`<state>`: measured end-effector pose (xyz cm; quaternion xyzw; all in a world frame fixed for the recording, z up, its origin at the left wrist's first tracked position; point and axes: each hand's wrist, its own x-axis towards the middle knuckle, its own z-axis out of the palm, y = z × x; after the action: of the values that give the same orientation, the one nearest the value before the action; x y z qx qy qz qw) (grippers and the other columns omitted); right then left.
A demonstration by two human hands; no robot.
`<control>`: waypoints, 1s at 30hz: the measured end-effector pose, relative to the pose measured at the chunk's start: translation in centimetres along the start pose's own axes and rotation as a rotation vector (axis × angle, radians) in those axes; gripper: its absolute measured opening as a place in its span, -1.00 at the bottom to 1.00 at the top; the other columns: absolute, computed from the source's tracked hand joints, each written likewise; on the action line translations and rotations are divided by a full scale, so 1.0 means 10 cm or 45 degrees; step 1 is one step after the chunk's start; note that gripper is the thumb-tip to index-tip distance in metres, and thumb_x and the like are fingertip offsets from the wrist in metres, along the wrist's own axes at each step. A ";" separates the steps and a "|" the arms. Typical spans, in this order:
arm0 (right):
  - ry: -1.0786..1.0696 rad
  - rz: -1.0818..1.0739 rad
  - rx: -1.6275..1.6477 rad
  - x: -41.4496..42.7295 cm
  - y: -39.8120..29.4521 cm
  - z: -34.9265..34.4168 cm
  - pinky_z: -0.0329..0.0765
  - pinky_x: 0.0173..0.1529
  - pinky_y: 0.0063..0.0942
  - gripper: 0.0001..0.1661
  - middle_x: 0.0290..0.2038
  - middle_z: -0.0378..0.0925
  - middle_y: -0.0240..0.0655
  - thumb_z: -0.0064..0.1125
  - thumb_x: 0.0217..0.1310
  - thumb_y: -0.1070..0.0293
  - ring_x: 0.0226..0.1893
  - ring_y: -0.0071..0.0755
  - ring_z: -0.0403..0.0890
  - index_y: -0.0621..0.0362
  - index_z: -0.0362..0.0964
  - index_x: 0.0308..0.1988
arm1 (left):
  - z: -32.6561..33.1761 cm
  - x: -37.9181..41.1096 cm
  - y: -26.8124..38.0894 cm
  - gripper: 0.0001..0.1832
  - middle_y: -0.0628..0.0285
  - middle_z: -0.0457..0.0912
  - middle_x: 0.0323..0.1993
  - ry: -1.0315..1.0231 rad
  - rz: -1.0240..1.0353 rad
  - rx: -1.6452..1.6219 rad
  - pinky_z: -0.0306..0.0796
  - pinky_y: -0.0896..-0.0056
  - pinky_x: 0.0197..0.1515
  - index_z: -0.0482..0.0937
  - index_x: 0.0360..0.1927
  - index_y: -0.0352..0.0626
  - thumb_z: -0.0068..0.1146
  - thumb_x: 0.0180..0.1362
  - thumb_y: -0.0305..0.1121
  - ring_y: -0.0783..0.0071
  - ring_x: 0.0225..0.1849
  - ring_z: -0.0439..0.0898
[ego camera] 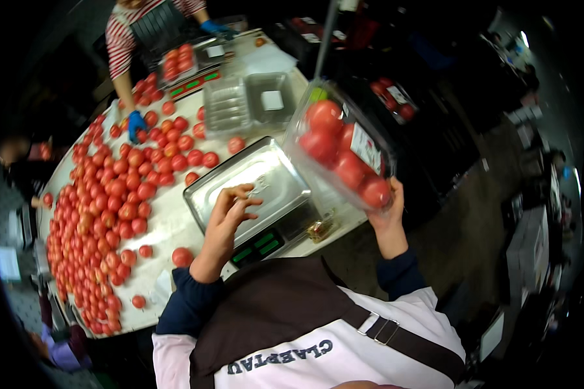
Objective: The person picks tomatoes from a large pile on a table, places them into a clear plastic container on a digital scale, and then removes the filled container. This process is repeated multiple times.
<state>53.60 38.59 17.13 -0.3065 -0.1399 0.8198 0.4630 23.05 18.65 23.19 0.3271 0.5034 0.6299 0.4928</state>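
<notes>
My right hand (pixel 388 209) grips the lower end of a clear plastic clamshell box (pixel 294 141), tilted over the table's right edge. Red tomatoes (pixel 349 169) fill it, and a white printed label (pixel 366 147) sits on its lid. Over the steel pan (pixel 277 180) of a digital scale, my left hand (pixel 231 209) hovers with fingers apart and nothing in them. The pan bears only a small crumpled clear scrap (pixel 261 185). Green digits glow on the scale's display (pixel 258 247), close to my body.
Loose tomatoes (pixel 107 194) heap across the left of the white table (pixel 168 221). Open clear trays (pixel 226 104) stand beyond the scale. A co-worker's blue-gloved hand (pixel 136 127) reaches among the tomatoes, near a second scale (pixel 192 86). Packed boxes (pixel 394 99) lie to the right.
</notes>
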 end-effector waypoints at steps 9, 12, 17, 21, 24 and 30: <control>0.271 -0.652 -0.191 0.53 -1.79 -0.39 0.61 0.00 -0.05 -0.54 -0.05 0.61 -0.23 0.16 0.20 0.06 -0.05 -0.13 0.63 0.10 0.48 0.00 | -0.53 -0.43 -0.23 -0.78 0.15 0.52 0.08 0.336 -0.203 -0.060 0.44 0.42 -0.03 0.41 -0.03 -0.11 -0.08 0.39 -0.23 0.37 -0.01 0.57; 0.381 -0.616 -0.289 0.95 -2.15 -0.60 0.60 -0.01 -0.03 -0.54 -0.02 0.57 -0.24 0.19 0.15 0.06 -0.04 -0.12 0.61 0.03 0.45 0.00 | -0.66 -0.61 -0.32 -0.78 0.18 0.54 0.02 0.469 -0.245 -0.106 0.44 0.41 -0.05 0.40 -0.03 -0.09 -0.07 0.39 -0.21 0.39 -0.05 0.58; 0.375 -0.397 -0.192 1.80 -2.07 -0.84 0.57 0.07 0.00 -0.50 0.03 0.56 -0.23 0.15 0.18 0.02 0.00 -0.09 0.59 0.05 0.45 0.04 | -0.75 -0.69 -0.40 -0.79 0.20 0.55 -0.03 0.553 -0.259 -0.156 0.44 0.39 -0.07 0.40 -0.04 -0.07 -0.05 0.39 -0.20 0.41 -0.08 0.58; 0.501 0.354 -0.745 2.37 -1.88 -0.90 0.47 0.19 -0.02 -0.28 0.12 0.51 -0.04 -0.12 0.37 -0.24 0.14 -0.01 0.51 0.15 0.41 0.15 | -0.74 -0.62 -0.44 -0.81 0.19 0.55 -0.01 0.537 -0.281 -0.102 0.42 0.39 -0.09 0.41 -0.07 -0.07 -0.03 0.38 -0.22 0.42 -0.09 0.58; 0.346 -0.211 -2.489 2.60 -1.94 -0.63 0.50 0.06 -0.03 -0.29 -0.05 0.56 0.13 -0.16 0.38 -0.20 -0.06 0.17 0.59 0.26 0.52 0.01 | -0.65 -0.64 -0.41 -0.82 0.20 0.55 -0.02 0.544 -0.311 -0.089 0.42 0.40 -0.08 0.41 -0.08 -0.07 -0.03 0.38 -0.23 0.44 -0.11 0.58; -0.226 -1.379 -2.279 2.55 -0.86 1.11 0.53 -0.17 -0.04 -0.66 -0.33 0.62 0.01 0.03 0.32 0.16 -0.25 0.19 0.61 0.20 0.55 -0.32 | -0.77 -0.95 -0.55 -0.84 0.18 0.59 -0.06 0.747 -0.345 -0.146 0.46 0.43 -0.11 0.41 -0.10 -0.05 -0.03 0.39 -0.24 0.44 -0.13 0.60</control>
<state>42.60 65.29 20.57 -0.3722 -0.8470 0.1199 0.3602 20.54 7.31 16.60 0.0334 0.6265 0.6533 0.4238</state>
